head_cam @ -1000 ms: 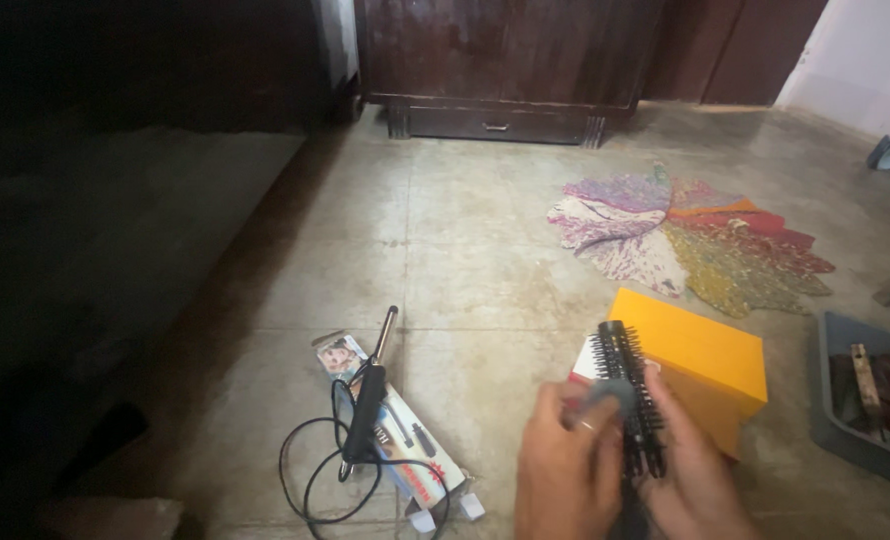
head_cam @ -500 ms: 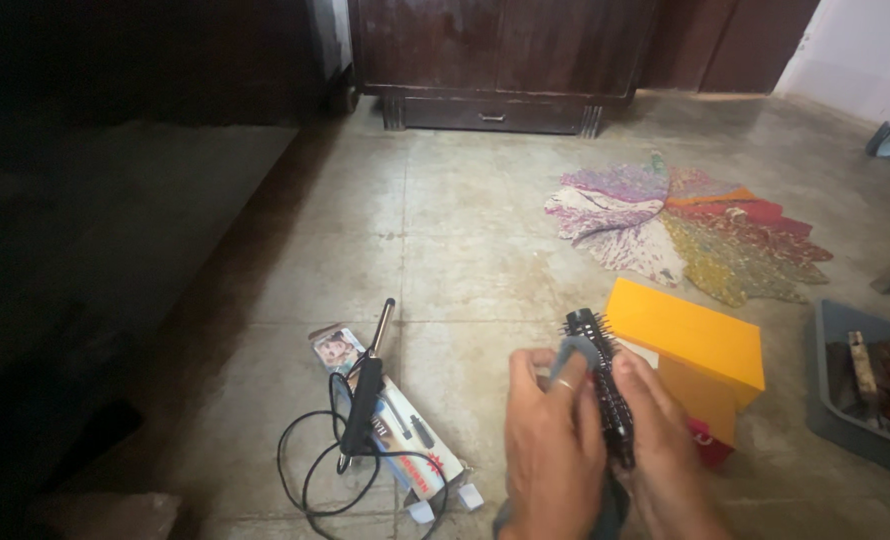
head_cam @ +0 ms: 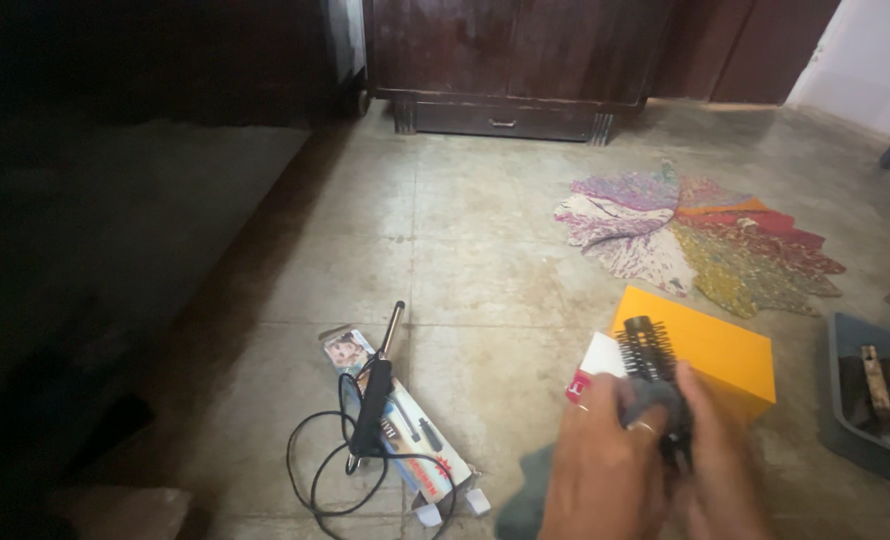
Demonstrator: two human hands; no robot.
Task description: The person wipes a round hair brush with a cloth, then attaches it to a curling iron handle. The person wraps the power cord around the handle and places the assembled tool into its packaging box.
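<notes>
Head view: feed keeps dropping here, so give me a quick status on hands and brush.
Left hand and right hand both in grip on black round bristle hairbrush, grey cloth against it. Yellow box just behind.

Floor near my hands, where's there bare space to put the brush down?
Bare floor lies between the curling iron and the orange box, and up to the cabinet. Crowded: patchwork mat and grey tray on the right, cord and carton on the left.

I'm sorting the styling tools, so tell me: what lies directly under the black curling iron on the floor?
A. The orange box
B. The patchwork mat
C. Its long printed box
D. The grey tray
C: the curling iron lies across its long printed box, cord looped beside it.
</notes>
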